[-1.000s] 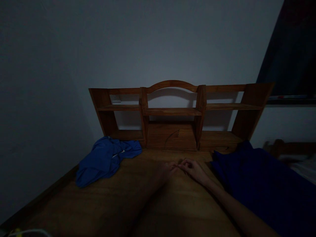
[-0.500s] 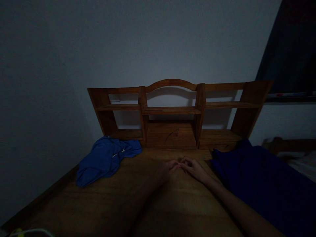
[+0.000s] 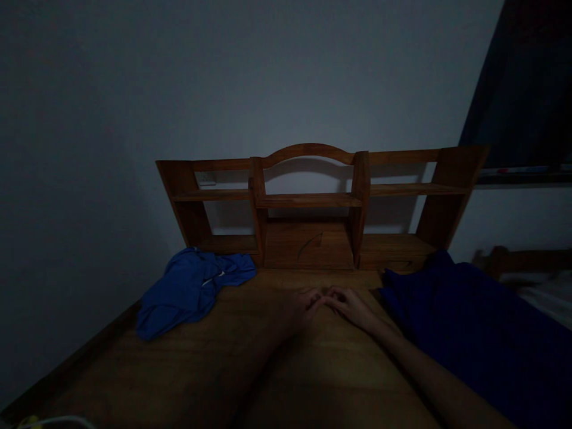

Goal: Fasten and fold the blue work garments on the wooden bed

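Fingers [image 3: 337, 302] together, left hand [image 3: 300, 307] touching right hand [image 3: 355, 308]; white mark [image 3: 221, 274] on blue cloth [image 3: 179, 298] unreadable.

bare left hand [image 3: 304, 302]: fingers bent | bare right hand [image 3: 351, 305]: fingers curled | fingertips [image 3: 319, 301]: close together | bare left arm [image 3: 266, 345], bare right arm [image 3: 417, 364]: stretched forward, slanting inward

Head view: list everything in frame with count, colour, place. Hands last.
tabletop: 1, brown wood, under the hands
shelf unit: 1, brown wood, far side
blue cloth: 1, blue, left
dark-blue cloth: 1, dark blue, right
back wall: 1, greyish, behind shelf
wall plate: 1, whitish, behind shelf's left bay
panel: 1, dark, upper right
furniture piece: 1, brown, far right
pale cloth: 1, whitish, far right
cord: 1, white, bottom left
left hand: 1, centre
right hand: 1, centre, fingertips by left's
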Demonstrator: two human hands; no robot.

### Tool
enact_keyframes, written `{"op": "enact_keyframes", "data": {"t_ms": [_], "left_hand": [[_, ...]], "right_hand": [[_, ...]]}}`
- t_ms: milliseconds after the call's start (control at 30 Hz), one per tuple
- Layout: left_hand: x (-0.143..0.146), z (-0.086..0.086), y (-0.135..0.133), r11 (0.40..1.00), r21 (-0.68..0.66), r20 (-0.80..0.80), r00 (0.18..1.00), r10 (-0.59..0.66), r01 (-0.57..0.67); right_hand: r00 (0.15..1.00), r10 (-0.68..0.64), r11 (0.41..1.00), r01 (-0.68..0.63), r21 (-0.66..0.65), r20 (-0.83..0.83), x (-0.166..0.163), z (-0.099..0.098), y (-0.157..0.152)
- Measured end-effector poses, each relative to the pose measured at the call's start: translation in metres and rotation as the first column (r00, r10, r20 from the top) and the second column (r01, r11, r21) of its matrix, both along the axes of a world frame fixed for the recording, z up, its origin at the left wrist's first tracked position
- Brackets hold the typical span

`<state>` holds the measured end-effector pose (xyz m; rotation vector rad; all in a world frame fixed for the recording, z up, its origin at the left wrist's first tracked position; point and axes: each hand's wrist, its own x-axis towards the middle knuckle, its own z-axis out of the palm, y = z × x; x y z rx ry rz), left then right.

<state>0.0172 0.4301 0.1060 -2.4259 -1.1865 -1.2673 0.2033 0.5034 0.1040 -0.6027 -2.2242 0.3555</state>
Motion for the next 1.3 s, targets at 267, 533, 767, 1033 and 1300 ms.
{"op": "enact_keyframes", "data": {"t_ms": [267,533,767,1033,1300], "left_hand": [[-0.002,-0.001,0.005,0.996,0.066,-0.016,0.999,-0.051,0.052],[-0.001,-0.003,0.005,0.997,0.074,-0.013,0.999,-0.036,0.037],[-0.003,-0.002,0.006,0.996,0.067,-0.020,0.998,-0.063,0.064],[-0.003,-0.003,0.006,0.996,0.058,-0.030,0.997,-0.066,0.067],[-0.007,-0.005,0.014,0.983,0.168,0.039,0.997,0.068,-0.074]], "right_hand": [[1.000,-0.026,0.999,0.026,0.036,0.008,-0.001,-0.001,0.000],[0.998,-0.033,0.997,0.029,0.074,0.050,0.000,0.002,-0.003],[0.997,-0.059,0.996,0.055,0.076,0.057,0.000,0.000,-0.001],[0.996,-0.072,0.993,0.066,0.100,0.055,-0.001,-0.002,0.001],[0.996,-0.076,0.993,0.071,0.097,0.048,-0.002,0.005,-0.012]]}}
